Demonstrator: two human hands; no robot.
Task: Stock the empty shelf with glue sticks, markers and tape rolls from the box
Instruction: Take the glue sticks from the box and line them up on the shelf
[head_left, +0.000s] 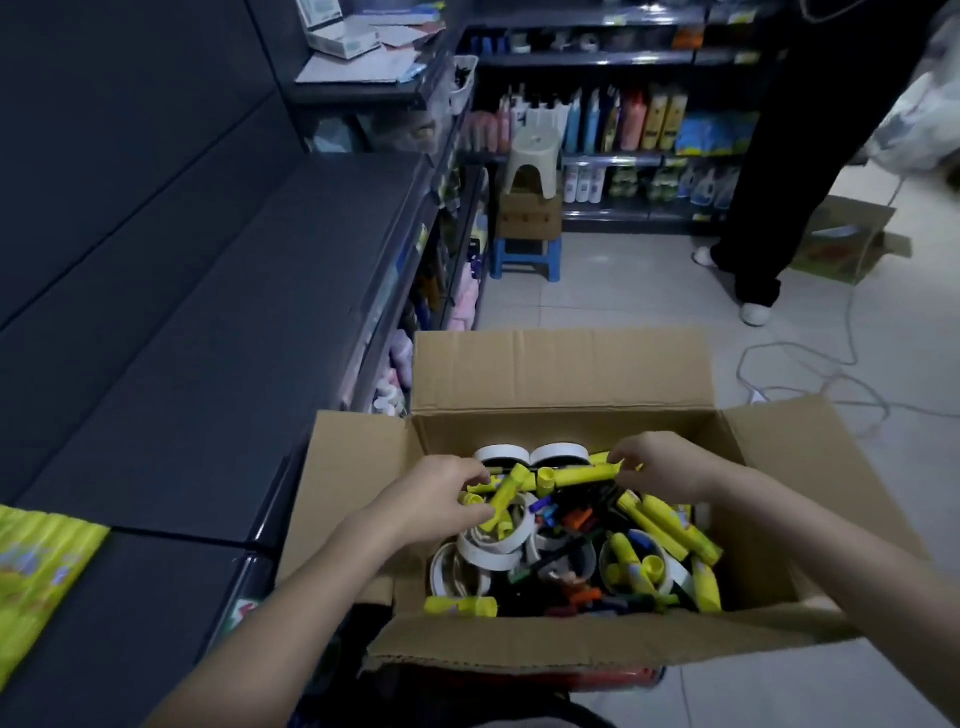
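An open cardboard box stands in front of me, filled with yellow glue sticks, white tape rolls and dark markers. Both my hands are inside it. My left hand grips several yellow glue sticks at the box's left middle. My right hand pinches the end of one long yellow glue stick lying crosswise near the far side. Two more tape rolls lean against the far wall. The dark empty shelf runs along my left.
A yellow packet lies on the shelf at near left. Stools with a small carton stand ahead in the aisle. A person in black trousers stands at the right by another box. White cables trail across the tiled floor.
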